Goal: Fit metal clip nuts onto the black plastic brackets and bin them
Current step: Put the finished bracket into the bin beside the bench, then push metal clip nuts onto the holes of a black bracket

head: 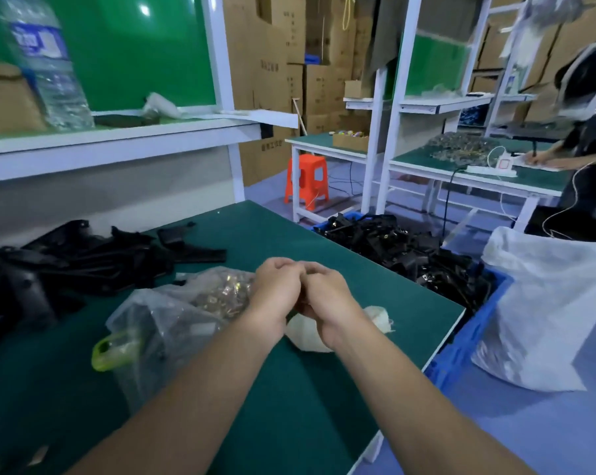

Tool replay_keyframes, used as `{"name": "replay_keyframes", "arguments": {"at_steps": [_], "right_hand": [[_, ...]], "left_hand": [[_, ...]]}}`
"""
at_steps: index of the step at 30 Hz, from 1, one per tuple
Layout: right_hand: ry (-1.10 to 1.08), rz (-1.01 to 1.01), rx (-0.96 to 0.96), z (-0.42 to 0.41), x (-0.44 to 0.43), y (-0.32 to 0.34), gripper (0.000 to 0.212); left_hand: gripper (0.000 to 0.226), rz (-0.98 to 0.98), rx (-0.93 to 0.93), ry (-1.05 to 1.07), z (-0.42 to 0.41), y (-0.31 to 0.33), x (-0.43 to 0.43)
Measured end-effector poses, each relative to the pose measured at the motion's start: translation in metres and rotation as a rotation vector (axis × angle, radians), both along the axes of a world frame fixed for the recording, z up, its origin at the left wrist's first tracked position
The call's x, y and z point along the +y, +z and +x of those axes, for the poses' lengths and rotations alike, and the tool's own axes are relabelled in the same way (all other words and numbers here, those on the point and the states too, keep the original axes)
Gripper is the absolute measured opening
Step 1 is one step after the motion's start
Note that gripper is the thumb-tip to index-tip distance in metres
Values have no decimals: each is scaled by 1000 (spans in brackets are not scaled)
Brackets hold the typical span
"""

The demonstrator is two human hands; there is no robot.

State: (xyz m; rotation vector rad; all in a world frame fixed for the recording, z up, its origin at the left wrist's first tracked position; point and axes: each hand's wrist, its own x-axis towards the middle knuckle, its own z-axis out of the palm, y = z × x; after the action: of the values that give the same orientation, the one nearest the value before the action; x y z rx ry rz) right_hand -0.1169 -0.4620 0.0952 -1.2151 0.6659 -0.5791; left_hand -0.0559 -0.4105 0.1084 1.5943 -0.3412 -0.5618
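My left hand (276, 289) and my right hand (327, 296) meet knuckle to knuckle above the middle of the green table (289, 389), fingers curled inward. Whatever lies between the fingers is hidden by the backs of the hands. A clear plastic bag of metal clip nuts (217, 296) lies just left of my left hand. Loose black plastic brackets (84, 262) are heaped on the table's left side. To the right, below the table edge, a blue bin (461, 341) holds several black brackets with clips on them.
A white cloth bundle (310, 334) lies under my right wrist. A white sack (543, 303) stands beside the bin. A water bottle (46, 63) stands on the shelf at upper left. Another person (584, 132) works at a far bench, beyond an orange stool (307, 183).
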Motion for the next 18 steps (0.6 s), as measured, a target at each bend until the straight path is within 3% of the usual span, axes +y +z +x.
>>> {"name": "replay_keyframes", "arguments": {"at_steps": [4,9,13,15,18], "right_hand": [[77,-129,-22,12,46,26,45],[339,-249,-109,46,120,51,34],[475,-254,-71,101,175,39,34],[536,-359,73,130,193,21,39],[652,-592,286,168,209,-2,53]], "left_hand": [[24,-5,-237,112,13,19,56],[17,102,-648,253,49,34,165],[28,259,-652,431,86,13,256],[32,406,-619,488,101,-11,302],[20,623,-535,501,109,-48,365]]}}
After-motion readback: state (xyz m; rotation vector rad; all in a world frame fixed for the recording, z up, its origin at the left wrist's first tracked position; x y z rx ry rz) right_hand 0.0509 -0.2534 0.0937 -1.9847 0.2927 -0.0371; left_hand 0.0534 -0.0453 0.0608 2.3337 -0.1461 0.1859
